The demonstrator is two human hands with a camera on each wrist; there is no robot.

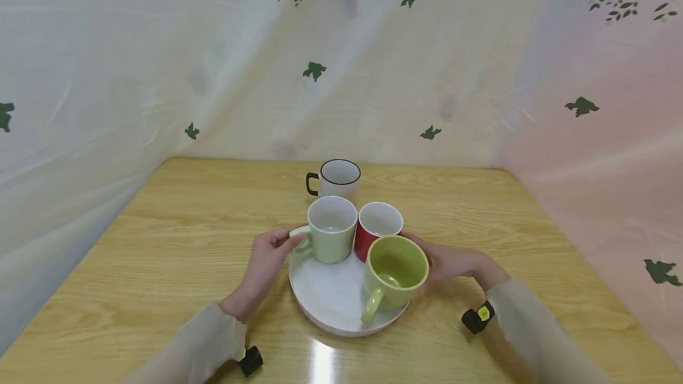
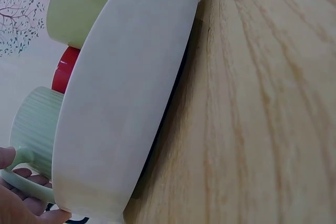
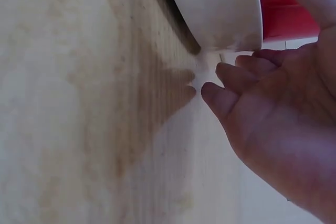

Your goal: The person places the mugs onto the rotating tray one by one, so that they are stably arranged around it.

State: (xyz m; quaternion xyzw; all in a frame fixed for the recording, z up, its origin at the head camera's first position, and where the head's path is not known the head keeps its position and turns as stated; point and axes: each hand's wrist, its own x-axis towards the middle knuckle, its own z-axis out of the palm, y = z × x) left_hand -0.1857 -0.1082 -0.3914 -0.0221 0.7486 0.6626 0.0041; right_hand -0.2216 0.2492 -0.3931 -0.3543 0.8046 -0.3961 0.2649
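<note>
A round white tray bears several mugs. On its left stands a ribbed pale green mug; my left hand pinches its handle, thumb above and fingers below in the left wrist view. A red mug, white inside, stands beside it. My right hand is at the red mug's right side, with the red wall between thumb and fingers in the right wrist view; its other fingertips are close to the tray's rim. A yellow-green mug in front, handle towards me, hides part of that hand and the red mug.
Behind the tray a white mug with a black rim and black handle stands on the wooden table. A pale cloth with leaf and bird prints hangs around the table's back and sides.
</note>
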